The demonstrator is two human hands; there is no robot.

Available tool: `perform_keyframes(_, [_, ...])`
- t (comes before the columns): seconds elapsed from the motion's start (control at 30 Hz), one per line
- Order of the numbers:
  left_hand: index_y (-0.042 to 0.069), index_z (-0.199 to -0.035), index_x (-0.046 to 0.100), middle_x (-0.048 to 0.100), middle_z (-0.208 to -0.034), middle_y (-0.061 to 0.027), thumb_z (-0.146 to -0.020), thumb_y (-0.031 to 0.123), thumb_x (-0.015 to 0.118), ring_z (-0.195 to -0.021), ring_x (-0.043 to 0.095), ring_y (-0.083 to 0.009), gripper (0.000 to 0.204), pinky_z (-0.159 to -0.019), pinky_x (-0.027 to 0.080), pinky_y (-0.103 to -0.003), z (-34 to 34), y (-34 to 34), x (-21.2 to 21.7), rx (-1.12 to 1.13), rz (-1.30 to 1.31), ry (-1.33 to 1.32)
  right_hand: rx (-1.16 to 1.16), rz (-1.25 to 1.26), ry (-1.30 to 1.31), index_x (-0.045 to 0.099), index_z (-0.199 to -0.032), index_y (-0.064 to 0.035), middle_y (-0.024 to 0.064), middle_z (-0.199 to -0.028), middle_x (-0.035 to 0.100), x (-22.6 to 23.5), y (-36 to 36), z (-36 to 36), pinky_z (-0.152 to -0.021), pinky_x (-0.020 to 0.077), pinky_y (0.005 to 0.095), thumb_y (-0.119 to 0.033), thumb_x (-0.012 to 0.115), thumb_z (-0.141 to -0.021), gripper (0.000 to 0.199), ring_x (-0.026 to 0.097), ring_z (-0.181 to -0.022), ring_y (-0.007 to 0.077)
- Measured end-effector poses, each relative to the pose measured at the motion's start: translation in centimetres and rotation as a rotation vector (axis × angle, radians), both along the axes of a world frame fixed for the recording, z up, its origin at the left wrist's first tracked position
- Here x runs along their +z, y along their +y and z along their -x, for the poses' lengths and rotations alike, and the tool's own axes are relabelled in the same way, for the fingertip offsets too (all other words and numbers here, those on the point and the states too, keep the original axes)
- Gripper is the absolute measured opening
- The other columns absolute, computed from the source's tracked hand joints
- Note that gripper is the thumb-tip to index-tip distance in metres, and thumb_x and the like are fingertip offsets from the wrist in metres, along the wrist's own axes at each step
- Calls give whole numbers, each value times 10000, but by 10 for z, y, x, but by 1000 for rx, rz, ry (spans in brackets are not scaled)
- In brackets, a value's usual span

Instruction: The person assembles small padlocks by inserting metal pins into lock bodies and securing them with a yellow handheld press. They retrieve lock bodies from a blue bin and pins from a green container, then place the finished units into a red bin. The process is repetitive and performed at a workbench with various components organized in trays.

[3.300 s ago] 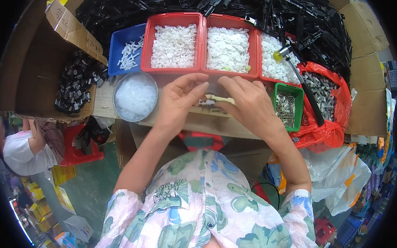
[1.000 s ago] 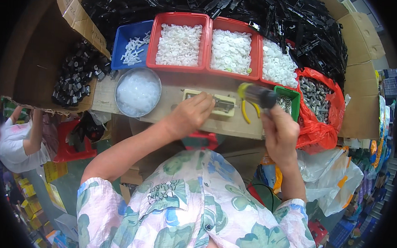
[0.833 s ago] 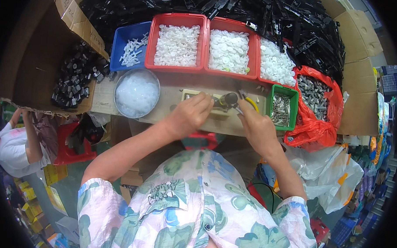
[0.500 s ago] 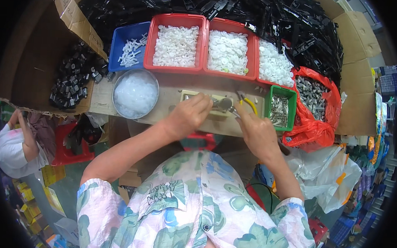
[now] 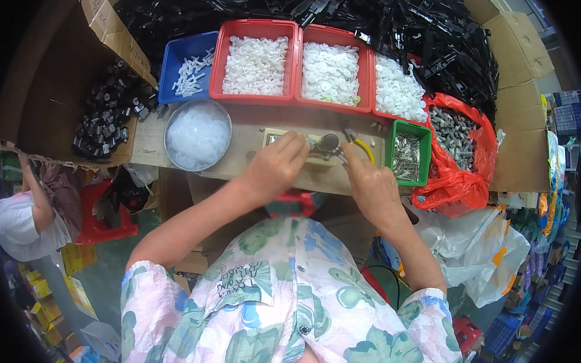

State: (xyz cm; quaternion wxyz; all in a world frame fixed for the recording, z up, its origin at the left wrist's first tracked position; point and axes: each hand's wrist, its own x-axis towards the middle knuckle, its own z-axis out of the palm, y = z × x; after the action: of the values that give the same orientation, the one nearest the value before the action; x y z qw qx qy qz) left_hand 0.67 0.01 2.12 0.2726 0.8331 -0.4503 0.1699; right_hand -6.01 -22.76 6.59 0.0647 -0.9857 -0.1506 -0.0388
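Note:
My left hand (image 5: 275, 165) rests on a small pale jig block (image 5: 285, 139) on the wooden bench (image 5: 240, 148), fingers curled over its near edge. My right hand (image 5: 370, 184) grips a yellow-handled tool (image 5: 356, 145) whose dark round head (image 5: 329, 142) sits over the jig. Any small part under the tool head is hidden by my fingers.
Red trays of white parts (image 5: 256, 65) (image 5: 331, 73) (image 5: 399, 92), a blue tray (image 5: 189, 72), a round metal bowl of clear pieces (image 5: 197, 135), a green bin of metal parts (image 5: 408, 157), a red bag of grey parts (image 5: 455, 133), black parts heaped behind, cardboard boxes at both sides. A seated person (image 5: 24, 214) is at lower left.
My right hand came down from the raised position at the right and brought the yellow-handled tool onto the jig. My left hand stayed on the jig.

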Motion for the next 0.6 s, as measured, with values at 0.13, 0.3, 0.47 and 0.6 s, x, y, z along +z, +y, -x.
perform_keyframes(0.13, [-102, -1074, 659, 636, -1114, -204, -773, -11, 703, -1064, 641, -359, 317, -892, 550, -401, 23, -6, -6, 46, 69, -4, -11, -28, 26, 547, -1323, -50, 141, -666, 628, 4, 0, -2, -512, 492, 445, -110, 581, -953, 376, 647, -553, 338])
perform_keyframes(0.3, [-106, -1063, 668, 639, -1170, -209, -810, -26, 678, -1104, 637, -361, 265, -916, 548, -393, 30, -10, -19, 109, 61, -56, 80, -157, -21, 540, -1348, -49, 139, -717, 647, 38, 6, -19, -536, 482, 435, -108, 602, -947, 409, 644, -587, 322])
perform_keyframes(0.47, [-107, -1036, 676, 642, -1157, -187, -800, -26, 675, -1104, 637, -345, 249, -898, 555, -377, 31, -12, -24, 111, 80, -87, 181, -439, -394, 515, -1386, -41, 131, -772, 656, 45, 34, -30, -572, 469, 416, -100, 640, -913, 493, 630, -629, 291])
perform_keyframes(0.6, [-99, -1031, 668, 636, -1145, -181, -800, -4, 673, -1113, 633, -331, 250, -854, 562, -367, 30, -10, -27, 93, 65, -61, 159, -57, -13, 532, -1363, -63, 114, -761, 653, 6, 35, -41, -552, 483, 416, -87, 650, -866, 512, 637, -610, 290])
